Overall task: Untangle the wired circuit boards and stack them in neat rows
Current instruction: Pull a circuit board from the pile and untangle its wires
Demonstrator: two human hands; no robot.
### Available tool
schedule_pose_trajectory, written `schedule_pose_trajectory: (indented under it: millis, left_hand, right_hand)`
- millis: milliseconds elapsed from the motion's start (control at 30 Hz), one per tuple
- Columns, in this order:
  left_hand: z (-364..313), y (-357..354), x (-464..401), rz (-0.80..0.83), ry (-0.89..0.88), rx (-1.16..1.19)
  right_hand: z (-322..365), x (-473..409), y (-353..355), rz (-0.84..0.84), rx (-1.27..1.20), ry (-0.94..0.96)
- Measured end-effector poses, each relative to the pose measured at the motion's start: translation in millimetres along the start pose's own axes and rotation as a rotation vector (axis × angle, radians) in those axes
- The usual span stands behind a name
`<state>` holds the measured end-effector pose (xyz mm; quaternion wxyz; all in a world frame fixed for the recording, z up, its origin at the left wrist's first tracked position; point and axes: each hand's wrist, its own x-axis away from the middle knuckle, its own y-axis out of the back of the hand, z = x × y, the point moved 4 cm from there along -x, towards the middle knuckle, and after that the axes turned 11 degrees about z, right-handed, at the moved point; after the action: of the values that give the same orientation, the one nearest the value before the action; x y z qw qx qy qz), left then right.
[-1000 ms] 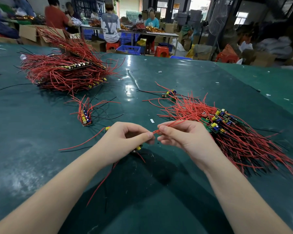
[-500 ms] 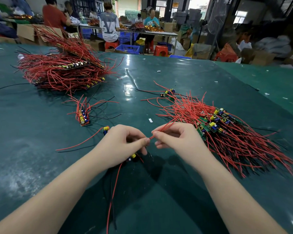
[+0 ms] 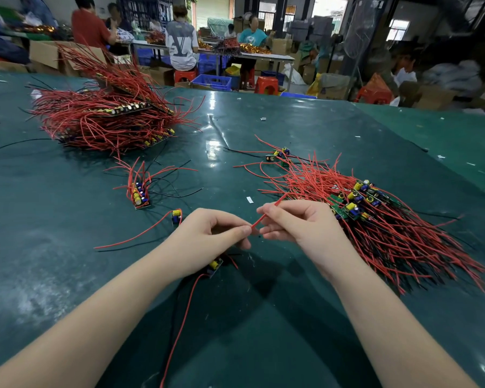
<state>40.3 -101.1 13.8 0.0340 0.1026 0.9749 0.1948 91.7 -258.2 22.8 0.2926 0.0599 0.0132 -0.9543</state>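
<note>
My left hand & right hand meet over the dark green desk, both in a pinching grip on one thin red wire: left thumb & forefinger nip its lower end, right fingers curl round it higher up, wire running up-right toward the pile. Under my left palm, a small circuit board w/ yellow capacitor pokes out, its red lead trailing toward me; can't tell if it's touching the desk. Just left of that hand, a single loose board w/ yellow & blue parts. Further left, a short upright row of boards, wires splayed up. Right of my right hand, touching it, the tangled heap of green boards & red wires. Far left, well apart, a big stacked mound of boards w/ red wires.
</note>
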Motion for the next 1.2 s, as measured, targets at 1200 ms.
schedule_pose_trajectory:
  millis: [1200]
  left_hand:
    - [-6.8,-1.3,2.7,0.032,-0.066,0.031]
  right_hand:
    - [-7.2,1.8,7.7,-0.037,-0.317,-0.234]
